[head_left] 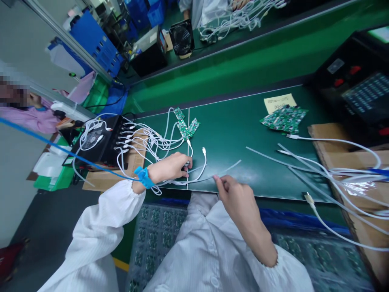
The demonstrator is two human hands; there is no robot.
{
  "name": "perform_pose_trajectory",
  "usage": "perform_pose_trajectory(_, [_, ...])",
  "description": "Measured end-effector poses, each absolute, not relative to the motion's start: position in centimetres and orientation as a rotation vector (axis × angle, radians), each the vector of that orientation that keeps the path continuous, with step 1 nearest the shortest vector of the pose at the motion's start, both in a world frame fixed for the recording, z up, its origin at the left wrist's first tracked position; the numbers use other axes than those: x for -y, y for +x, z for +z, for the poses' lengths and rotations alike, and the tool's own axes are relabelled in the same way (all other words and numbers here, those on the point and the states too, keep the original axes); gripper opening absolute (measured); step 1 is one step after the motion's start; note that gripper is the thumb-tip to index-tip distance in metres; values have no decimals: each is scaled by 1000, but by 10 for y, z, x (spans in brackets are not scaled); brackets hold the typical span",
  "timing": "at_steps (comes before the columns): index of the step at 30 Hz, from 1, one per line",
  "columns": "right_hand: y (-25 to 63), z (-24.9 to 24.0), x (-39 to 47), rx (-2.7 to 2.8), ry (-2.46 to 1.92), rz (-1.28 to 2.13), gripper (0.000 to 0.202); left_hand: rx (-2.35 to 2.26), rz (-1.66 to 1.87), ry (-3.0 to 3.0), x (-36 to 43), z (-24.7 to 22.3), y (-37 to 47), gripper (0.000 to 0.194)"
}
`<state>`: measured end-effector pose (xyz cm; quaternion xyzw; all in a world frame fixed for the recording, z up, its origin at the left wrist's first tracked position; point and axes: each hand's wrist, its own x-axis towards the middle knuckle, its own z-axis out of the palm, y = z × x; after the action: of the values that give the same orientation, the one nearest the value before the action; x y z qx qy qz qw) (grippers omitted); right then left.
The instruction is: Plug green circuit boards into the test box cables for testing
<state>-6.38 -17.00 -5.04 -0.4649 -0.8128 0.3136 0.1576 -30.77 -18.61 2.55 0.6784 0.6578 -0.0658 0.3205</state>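
Note:
My left hand [174,165], with a blue wrist strap [144,177] on its wrist, is closed on a small metallic part [187,164] that I cannot make out clearly. My right hand [232,190] pinches a thin pale cable [209,178] near the table's front edge. The cable's free end points up and to the right. Beyond my left hand, several green circuit boards [183,129] lie with white cables attached. A white cable plug [204,151] stands out between my hands, touched by neither.
At the left, a black box [106,150] has many white cables plugged in. A pile of circuit boards [285,119] lies by a yellow note [278,101]. More cables [322,170] and a black device [358,81] are at the right. Another person's sleeve [209,11] shows behind.

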Motion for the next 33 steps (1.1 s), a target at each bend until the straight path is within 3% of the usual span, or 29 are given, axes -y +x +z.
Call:
perform_pose_trajectory(7, [-79,-44,173,2012,-1324,1425,38,-1797,-103,1890,192,41,-293,54])
perform_pose_trajectory(11, [-80,-47,174,1918,-1226,1573,49,-1789,-27,1849,191,38,-281,35])
perform_pose_trajectory(15, [-78,-52,174,1854,-1141,1656,56,-1756,-35,1755,188,25,-275,47])
perform_pose_trajectory(20, [-78,-52,172,1674,-1150,1692,53,-1824,13,1699,186,31,-272,34])
perform_pose_trajectory(29, [-116,-61,142,1054,-895,1978,68,-1742,107,1569,185,49,-285,39])
perform_pose_trajectory(33, [-125,-59,131,954,-778,2004,58,-1721,189,1565,184,52,-289,38])
